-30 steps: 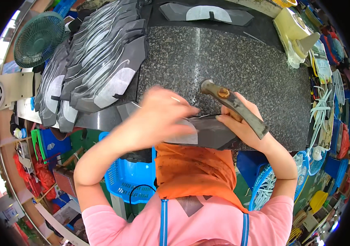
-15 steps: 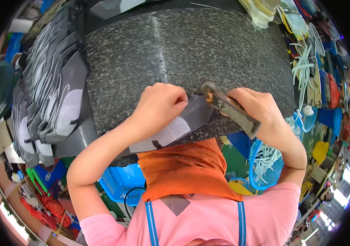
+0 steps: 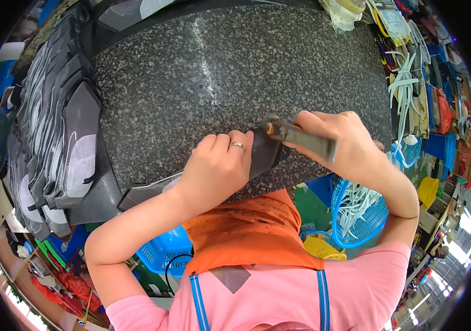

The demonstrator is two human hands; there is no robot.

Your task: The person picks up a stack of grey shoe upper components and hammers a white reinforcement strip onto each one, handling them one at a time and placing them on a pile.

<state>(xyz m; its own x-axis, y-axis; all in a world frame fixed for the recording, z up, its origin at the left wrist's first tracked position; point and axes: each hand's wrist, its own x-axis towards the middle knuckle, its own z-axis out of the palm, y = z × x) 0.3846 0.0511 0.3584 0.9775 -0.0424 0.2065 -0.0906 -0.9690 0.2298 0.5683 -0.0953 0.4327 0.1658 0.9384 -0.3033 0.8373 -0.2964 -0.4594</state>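
A flat dark-grey sheet piece (image 3: 266,151) lies along the near edge of the speckled stone slab (image 3: 191,71). My left hand (image 3: 219,168), a ring on one finger, lies over it with its fingers curled and pressed together at the piece's upper edge. My right hand (image 3: 343,140) is closed around a hammer (image 3: 304,142), whose worn metal head is blurred. The hammer's round face is over the right end of the piece, just right of my left fingers; I cannot tell whether it touches. My right hand hides most of the handle.
Left of the slab stands a thick stack of similar grey pieces (image 3: 78,149) with pale patches. Pale strips (image 3: 403,83) hang at the right edge. Below are a blue basket of strips (image 3: 359,212) and another blue basket (image 3: 164,248). A translucent bag (image 3: 346,14) sits far right.
The piece has turned and shifted under my left hand, which rolled over to lie knuckles up and moved nearer. The hammer swung to a flatter angle with my right hand. The view shifted slightly.
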